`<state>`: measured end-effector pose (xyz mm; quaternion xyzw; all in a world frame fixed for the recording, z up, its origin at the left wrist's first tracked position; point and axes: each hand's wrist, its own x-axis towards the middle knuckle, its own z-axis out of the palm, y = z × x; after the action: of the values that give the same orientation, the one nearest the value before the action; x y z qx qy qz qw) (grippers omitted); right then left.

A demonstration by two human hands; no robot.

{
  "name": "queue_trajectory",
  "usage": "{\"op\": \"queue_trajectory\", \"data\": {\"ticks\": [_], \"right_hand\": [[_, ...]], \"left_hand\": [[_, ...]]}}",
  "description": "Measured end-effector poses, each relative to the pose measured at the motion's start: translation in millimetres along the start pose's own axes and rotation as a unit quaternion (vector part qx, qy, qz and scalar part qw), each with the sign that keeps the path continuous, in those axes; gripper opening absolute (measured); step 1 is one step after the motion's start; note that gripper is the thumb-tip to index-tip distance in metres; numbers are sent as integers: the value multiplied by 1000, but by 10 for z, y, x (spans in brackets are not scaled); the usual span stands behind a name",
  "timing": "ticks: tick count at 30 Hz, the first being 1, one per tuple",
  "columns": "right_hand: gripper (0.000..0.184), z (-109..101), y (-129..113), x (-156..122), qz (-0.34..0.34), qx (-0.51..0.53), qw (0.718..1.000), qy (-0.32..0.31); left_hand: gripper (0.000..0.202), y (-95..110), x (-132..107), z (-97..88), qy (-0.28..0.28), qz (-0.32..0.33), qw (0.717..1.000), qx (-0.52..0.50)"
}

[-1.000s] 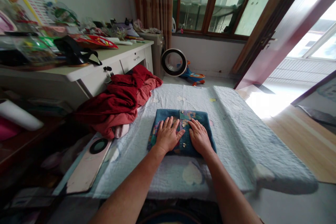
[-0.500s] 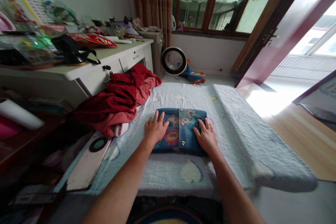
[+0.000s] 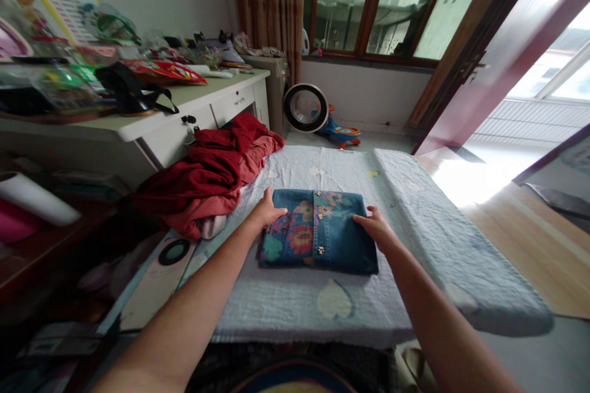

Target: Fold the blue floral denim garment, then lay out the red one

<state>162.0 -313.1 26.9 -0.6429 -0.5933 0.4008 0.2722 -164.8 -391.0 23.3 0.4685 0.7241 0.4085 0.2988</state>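
A folded denim garment [image 3: 341,230] with a floral print and a strip of metal buttons lies flat on the pale blue cover [image 3: 295,313] in front of me. My left hand [image 3: 266,212] grips its left side, thumb on the top face and fingers down around the edge. At the opposite side my right hand [image 3: 380,227] holds the right edge in the same way, its thumb resting on top. The fingertips of both hands are partly hidden behind the edges.
Red cloth [image 3: 207,166] is heaped at the left beside a white desk [image 3: 175,135] crowded with items. A pale panel with a dark ring [image 3: 152,282] lies at the cover's left edge. Beyond are an open washer door [image 3: 306,107], a blue ride-on toy [image 3: 341,133] and a door [image 3: 488,49].
Both hands have slid outward from lying flat on top of the denim garment to its left and right edges, where they now grip it. The garment stays nearly in place.
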Motion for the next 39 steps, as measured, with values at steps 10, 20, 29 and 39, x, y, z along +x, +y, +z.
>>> {"op": "queue_trajectory", "data": {"ticks": [10,20,29,39], "right_hand": [[11,-96,-243,17,182,272,935,-140],[3,-217,-363,-61,164,296,929,-151],[37,-476,-531,-71,12,310,932,-188],[42,-696,-871,315,-164,243,951,-97]], "left_hand": [[52,159,181,-21,-23,-132,990,-48],[32,417,110,-116,-99,-171,964,-180],[22,632,115,-389,-205,-182,912,-306],[49,993,434,-343,-54,80,943,-319]]}}
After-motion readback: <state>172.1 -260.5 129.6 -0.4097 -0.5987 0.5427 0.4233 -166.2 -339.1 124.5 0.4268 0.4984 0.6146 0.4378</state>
